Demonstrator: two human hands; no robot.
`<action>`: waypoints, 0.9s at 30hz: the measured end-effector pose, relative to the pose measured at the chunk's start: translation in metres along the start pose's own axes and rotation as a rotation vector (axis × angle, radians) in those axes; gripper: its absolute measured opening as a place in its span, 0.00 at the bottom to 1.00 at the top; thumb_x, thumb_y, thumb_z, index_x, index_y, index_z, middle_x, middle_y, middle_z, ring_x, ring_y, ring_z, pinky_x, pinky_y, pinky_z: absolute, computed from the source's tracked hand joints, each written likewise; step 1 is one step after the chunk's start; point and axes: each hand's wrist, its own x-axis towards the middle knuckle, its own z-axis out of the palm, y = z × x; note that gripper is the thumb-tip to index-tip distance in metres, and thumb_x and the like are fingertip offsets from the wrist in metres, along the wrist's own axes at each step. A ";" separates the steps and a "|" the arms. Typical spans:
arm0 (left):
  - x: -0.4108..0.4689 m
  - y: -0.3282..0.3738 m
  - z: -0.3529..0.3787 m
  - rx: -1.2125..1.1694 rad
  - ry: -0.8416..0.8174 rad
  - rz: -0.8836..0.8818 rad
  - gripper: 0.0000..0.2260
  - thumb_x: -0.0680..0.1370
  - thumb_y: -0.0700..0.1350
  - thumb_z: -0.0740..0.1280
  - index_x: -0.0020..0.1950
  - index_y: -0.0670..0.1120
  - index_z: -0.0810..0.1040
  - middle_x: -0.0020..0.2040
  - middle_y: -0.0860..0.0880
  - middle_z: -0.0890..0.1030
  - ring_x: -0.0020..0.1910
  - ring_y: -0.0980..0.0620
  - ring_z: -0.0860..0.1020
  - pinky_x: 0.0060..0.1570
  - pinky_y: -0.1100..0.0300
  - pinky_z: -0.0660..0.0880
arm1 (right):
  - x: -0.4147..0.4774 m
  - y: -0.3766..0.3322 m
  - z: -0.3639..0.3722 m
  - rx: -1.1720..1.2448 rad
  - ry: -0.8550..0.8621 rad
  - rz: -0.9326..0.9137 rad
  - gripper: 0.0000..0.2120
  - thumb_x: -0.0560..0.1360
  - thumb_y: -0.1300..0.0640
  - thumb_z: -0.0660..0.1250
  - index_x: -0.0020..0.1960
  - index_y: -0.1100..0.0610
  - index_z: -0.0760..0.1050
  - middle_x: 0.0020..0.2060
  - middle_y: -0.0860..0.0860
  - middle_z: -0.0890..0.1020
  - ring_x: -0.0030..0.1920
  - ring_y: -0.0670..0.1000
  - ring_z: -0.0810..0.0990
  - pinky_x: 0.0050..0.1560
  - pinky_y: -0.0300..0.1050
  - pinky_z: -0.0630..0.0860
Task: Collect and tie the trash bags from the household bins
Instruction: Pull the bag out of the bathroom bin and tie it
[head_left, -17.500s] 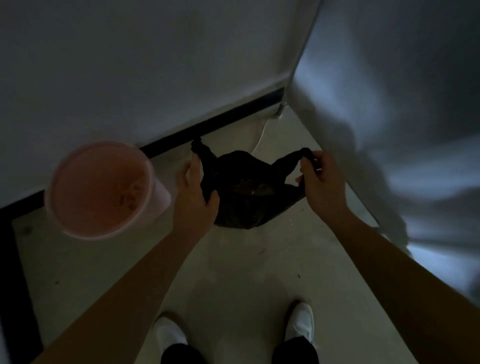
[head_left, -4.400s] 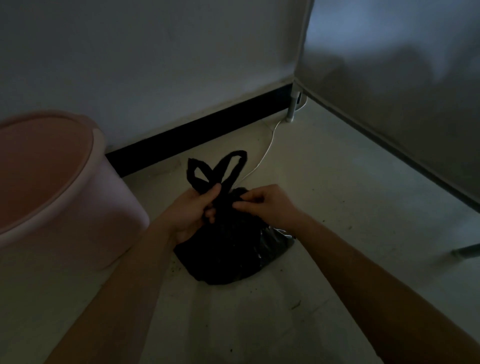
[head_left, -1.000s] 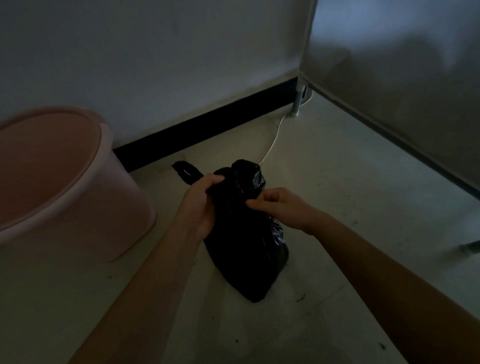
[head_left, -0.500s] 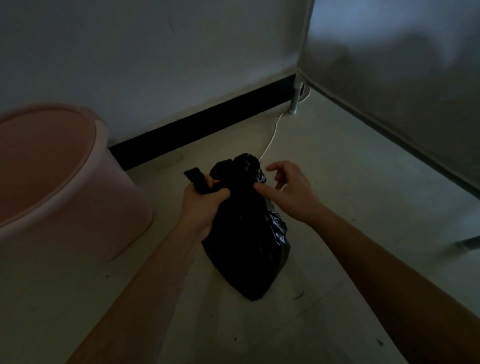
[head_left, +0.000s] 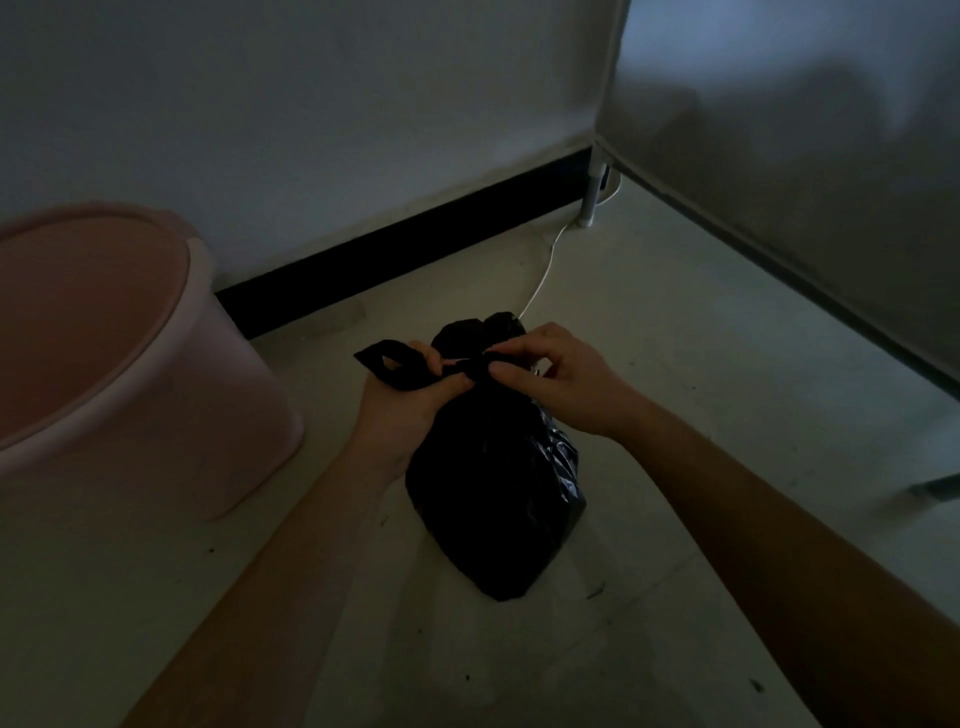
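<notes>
1. Bag (head_left: 493, 493). Black plastic, filled, lying on the floor (head_left: 727, 395) between my forearms. The gathered neck is at the far end, away from me. Creases on its right side catch a little light. Contents not visible.

2. Knot (head_left: 474, 367). A twisted band of black plastic across the neck of the bag, running from one grip to the other. In this dim light I cannot tell whether it is drawn tight.

3. Loop (head_left: 390, 364). One bag handle, a flat black loop, sticking out to the left past my left knuckles.

4. Left grip (head_left: 410, 402). Fingers curled round the base of the loop, thumb laid over the plastic beside the knot. Closed on the bag.

5. Right grip (head_left: 563, 384). Thumb and forefinger pinch the plastic at the right end of the knot, with the other fingers bent above it. The two grips are close together, the knot between them.

6. Bin (head_left: 218, 415). Pale pink, round, open-topped, standing on the floor left of the bag, near it but not touching. Inside in shadow.

7. Wall (head_left: 311, 104). Pale, behind bin and bag, with a black skirting (head_left: 415, 249) along its foot.

8. Cable (head_left: 543, 275). Thin, white, lying on the floor. It runs from behind the bag's far end toward the post (head_left: 592, 187) in the corner.

9. Panel (head_left: 805, 156). Grey and flat, on the right, meeting the wall at the white post.
</notes>
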 end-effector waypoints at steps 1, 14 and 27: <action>0.000 0.001 0.001 0.027 -0.012 0.025 0.13 0.72 0.31 0.75 0.38 0.42 0.72 0.51 0.35 0.84 0.54 0.39 0.83 0.55 0.46 0.81 | 0.001 0.003 0.002 -0.006 0.033 -0.016 0.07 0.76 0.51 0.71 0.54 0.43 0.81 0.48 0.48 0.76 0.52 0.47 0.77 0.56 0.39 0.73; 0.005 -0.032 -0.052 0.130 0.053 -0.059 0.20 0.77 0.38 0.72 0.32 0.52 0.67 0.34 0.48 0.74 0.46 0.44 0.79 0.61 0.43 0.77 | -0.010 0.050 -0.012 -0.531 0.145 -0.188 0.05 0.78 0.55 0.68 0.50 0.56 0.79 0.49 0.53 0.78 0.47 0.56 0.77 0.42 0.45 0.70; -0.005 -0.071 -0.017 0.109 0.084 -0.432 0.31 0.76 0.73 0.57 0.71 0.56 0.75 0.64 0.52 0.81 0.60 0.54 0.80 0.55 0.58 0.77 | -0.023 0.048 0.049 0.160 0.018 0.483 0.35 0.77 0.32 0.56 0.79 0.39 0.47 0.76 0.50 0.61 0.72 0.53 0.66 0.69 0.47 0.59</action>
